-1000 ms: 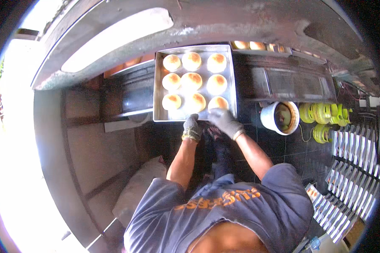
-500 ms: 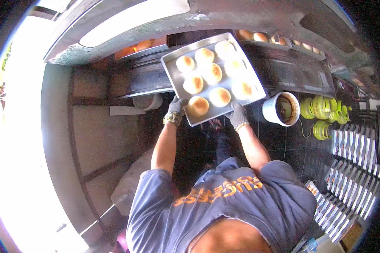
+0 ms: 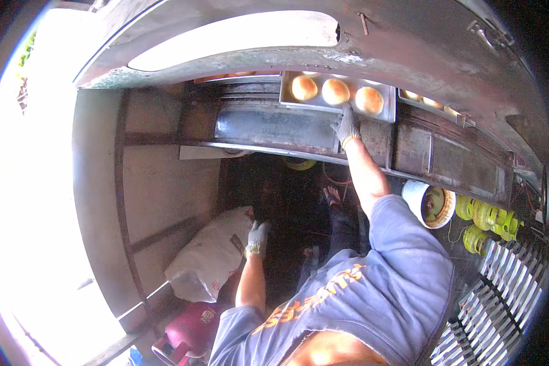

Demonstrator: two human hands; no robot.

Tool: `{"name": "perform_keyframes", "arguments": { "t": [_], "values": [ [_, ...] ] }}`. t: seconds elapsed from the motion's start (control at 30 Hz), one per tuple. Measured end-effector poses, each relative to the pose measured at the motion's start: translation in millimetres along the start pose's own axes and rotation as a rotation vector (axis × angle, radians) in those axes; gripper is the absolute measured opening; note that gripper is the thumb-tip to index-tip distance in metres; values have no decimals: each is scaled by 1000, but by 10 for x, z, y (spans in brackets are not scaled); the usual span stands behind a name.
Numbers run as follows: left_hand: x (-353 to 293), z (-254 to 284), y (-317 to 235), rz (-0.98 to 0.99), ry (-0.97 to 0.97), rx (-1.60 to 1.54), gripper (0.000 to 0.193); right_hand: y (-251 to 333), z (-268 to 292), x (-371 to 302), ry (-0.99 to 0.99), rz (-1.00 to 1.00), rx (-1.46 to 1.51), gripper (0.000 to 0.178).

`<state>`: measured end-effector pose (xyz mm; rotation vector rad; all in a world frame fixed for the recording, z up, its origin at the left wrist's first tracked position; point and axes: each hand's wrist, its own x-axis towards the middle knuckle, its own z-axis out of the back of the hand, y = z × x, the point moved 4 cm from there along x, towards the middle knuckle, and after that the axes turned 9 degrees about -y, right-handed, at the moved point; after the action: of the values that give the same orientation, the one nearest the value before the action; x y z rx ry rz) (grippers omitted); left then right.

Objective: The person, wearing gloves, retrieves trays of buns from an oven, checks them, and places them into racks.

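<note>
A metal baking tray (image 3: 323, 105) with three visible golden buns (image 3: 335, 91) sits mostly inside the dark oven's (image 3: 268, 125) upper slot. My right hand (image 3: 346, 125), in a grey work glove, reaches up and grips the tray's front rim. My left hand (image 3: 257, 236), also gloved, hangs low beside my body, holding nothing, close to a white sack (image 3: 207, 259). A second tray of buns (image 3: 424, 100) lies in the oven just to the right.
A white bucket (image 3: 430, 204) and green gas cylinders (image 3: 488, 219) stand on the floor at the right, with metal rack bars (image 3: 506, 293) beyond. A pink cylinder (image 3: 192, 326) sits by the sack. The oven's curved hood (image 3: 409, 43) arches overhead.
The tray, held out in front by both hands, has gone up into the oven slot. My left hand let go and dropped to my side; the right stays on the rim.
</note>
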<state>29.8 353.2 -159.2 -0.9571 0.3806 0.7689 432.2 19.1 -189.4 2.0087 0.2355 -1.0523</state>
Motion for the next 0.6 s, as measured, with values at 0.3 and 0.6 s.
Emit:
{"name": "perform_keyframes", "arguments": {
  "t": [0.3,0.6],
  "values": [
    [-47,-316,1731,16,38,106,51,634,-550,180,170,973,-1459,52],
    [-254,-458,-259,149,13,-387,79,-620,910,-1403,506,1044,-1407,26]
  ]
}}
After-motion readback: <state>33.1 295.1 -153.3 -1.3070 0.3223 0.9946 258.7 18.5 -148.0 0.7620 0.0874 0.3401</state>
